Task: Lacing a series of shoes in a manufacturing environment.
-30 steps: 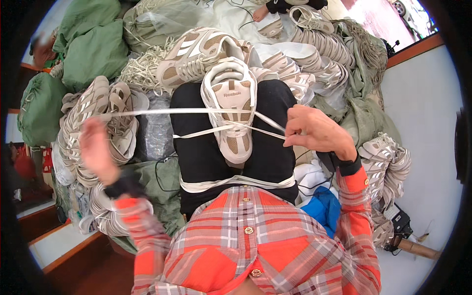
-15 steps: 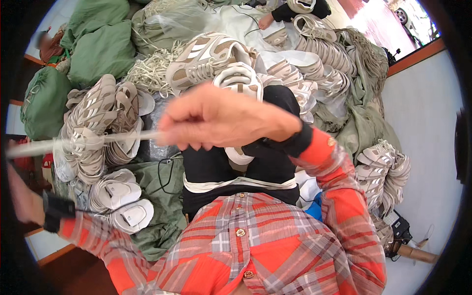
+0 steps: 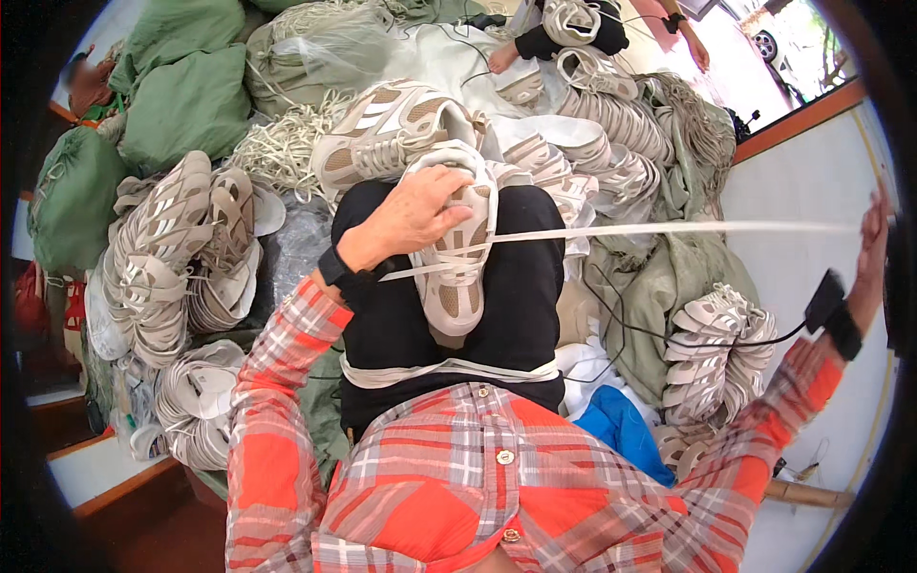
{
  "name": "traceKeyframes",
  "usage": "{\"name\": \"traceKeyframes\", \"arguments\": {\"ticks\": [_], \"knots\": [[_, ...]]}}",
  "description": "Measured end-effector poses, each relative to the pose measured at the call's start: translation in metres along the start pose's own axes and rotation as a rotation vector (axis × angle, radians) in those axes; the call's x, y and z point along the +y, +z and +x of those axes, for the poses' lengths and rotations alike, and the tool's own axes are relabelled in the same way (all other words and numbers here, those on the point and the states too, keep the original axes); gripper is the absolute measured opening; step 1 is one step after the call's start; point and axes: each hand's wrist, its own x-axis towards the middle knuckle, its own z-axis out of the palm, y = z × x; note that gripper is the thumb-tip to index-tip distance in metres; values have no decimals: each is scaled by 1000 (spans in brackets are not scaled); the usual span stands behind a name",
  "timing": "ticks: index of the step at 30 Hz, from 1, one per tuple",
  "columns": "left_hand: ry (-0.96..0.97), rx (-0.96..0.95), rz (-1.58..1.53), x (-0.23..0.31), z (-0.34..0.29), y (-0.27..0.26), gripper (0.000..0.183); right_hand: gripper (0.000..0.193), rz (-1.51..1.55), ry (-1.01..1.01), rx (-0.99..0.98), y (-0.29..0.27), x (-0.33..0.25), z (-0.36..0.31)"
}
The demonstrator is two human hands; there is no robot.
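Note:
A beige and white sneaker [image 3: 451, 296] rests toe toward me between my thighs. My left hand [image 3: 413, 212] is closed on its upper part near the opening, fingers over the tongue and collar. A pale shoelace [image 3: 659, 230] runs taut from the sneaker's eyelets to the far right. At its outer end my right hand [image 3: 873, 244], arm stretched out, grips the lace; motion smears the fingertips. Another length of lace shows below my left wrist. More pale laces [image 3: 449, 371] lie across my lap. A larger-looking laced sneaker [image 3: 387, 134] stands just beyond the held one.
Stacked shoe uppers [image 3: 158, 253] lie on the left, with more uppers [image 3: 721, 349] at right. A heap of laces [image 3: 291, 143] and green sacks [image 3: 186, 105] are behind. A blue cloth [image 3: 626, 430] lies by my right hip. Another person's hand [image 3: 503, 59] shows at the back.
My right hand has swung from the middle to the far right, drawing the lace out. My left hand has come from the far left onto the sneaker, which is now uncovered.

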Motion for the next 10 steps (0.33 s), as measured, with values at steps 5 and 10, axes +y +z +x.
{"name": "traceKeyframes", "arguments": {"ticks": [5, 10], "knots": [[-101, -153, -184, -4, 6, -12, 37, 30, -399, 55, 241, 18, 77, -82], [-83, -166, -220, -8, 9, -7, 37, 33, -107, 98, -839, 194, 75, -251]]}}
